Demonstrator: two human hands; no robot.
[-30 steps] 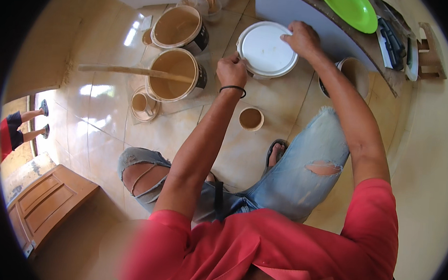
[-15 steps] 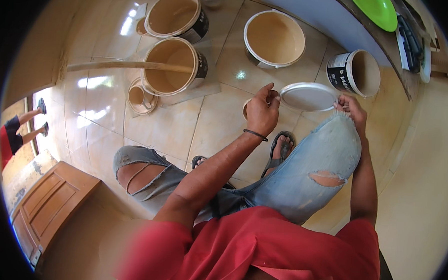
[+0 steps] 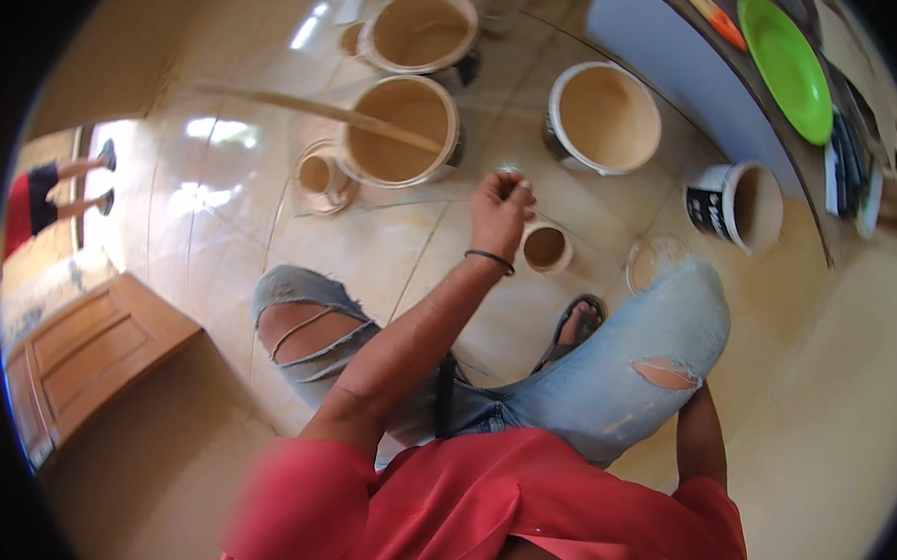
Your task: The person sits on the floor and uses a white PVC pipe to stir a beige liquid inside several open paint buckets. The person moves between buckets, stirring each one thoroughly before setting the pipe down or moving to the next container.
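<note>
Left hand hovers above floor, fingers pinched narrow, nothing visible in grip. Small cup lies just right of it; stirred bucket sits forward-left. Right hand hidden behind knee; grip cannot be told.

Glossy tiled floor, 4 open paint buckets, small cup, lid
</note>
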